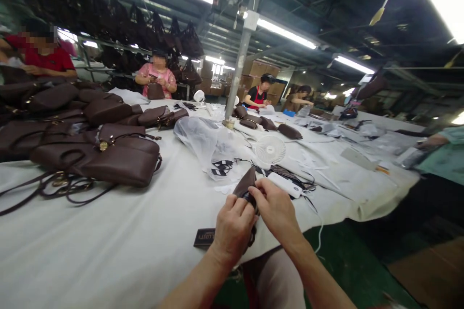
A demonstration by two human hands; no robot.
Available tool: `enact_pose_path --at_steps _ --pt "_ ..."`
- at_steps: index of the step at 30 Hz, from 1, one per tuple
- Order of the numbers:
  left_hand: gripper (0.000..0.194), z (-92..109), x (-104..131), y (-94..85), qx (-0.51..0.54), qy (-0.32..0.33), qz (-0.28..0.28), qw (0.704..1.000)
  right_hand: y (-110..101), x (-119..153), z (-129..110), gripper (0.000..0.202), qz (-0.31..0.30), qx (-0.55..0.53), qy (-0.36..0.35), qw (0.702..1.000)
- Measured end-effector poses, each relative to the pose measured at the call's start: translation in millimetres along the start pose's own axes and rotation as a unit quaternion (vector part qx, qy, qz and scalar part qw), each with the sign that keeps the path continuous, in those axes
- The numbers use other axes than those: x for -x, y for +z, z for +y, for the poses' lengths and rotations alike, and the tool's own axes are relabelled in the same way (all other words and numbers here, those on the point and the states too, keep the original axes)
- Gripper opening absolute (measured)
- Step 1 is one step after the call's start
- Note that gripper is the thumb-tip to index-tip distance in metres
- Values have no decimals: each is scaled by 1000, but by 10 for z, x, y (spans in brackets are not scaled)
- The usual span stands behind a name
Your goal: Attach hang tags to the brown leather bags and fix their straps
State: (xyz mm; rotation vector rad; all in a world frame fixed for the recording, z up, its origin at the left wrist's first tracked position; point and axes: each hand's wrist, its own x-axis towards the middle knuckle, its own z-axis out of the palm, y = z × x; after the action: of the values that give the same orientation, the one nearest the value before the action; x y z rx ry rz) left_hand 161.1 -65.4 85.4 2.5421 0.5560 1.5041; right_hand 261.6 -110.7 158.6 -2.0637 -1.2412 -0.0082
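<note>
Brown leather piece [246,182], dark and smooth, sits pinched between closed fingers of both the left hand [234,226] and the right hand [276,206], above the table [155,236]. Beyond the hands lies a crumpled translucent plastic bag [199,140] — black tags [222,168] show at its near end, whether inside or under it I cannot tell. Well left of the hands, brown handbags [121,158] lie heaped, contents hidden. Just beside the left hand is a black label [204,238].
</note>
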Motion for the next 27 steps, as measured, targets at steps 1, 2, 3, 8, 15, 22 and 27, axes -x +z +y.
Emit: enact_pose_path --at_steps 1,2,3,8,15,22,27 --pt "21 3 -5 14 0 -2 -8 1000 -14 -7 32 23 -25 -80 33 996" --pt "21 4 -9 25 0 -4 -16 1000 -23 -11 60 27 -57 -164 68 982" --pt "22 3 -13 31 3 -9 -23 1000 -28 -12 83 30 -92 -242 105 960" --pt "17 -79 11 -37 79 -17 -46 996 -68 5 98 34 -158 -352 162 908" --pt "37 -256 203 -140 235 -29 -13 972 -194 16 49 13 -92 -123 51 987" --pt "66 -151 345 193 198 -55 12 979 -122 31 32 17 -195 -320 195 906" --pt "67 -297 259 48 368 -85 -82 922 -117 22 190 29 -199 -482 239 819"
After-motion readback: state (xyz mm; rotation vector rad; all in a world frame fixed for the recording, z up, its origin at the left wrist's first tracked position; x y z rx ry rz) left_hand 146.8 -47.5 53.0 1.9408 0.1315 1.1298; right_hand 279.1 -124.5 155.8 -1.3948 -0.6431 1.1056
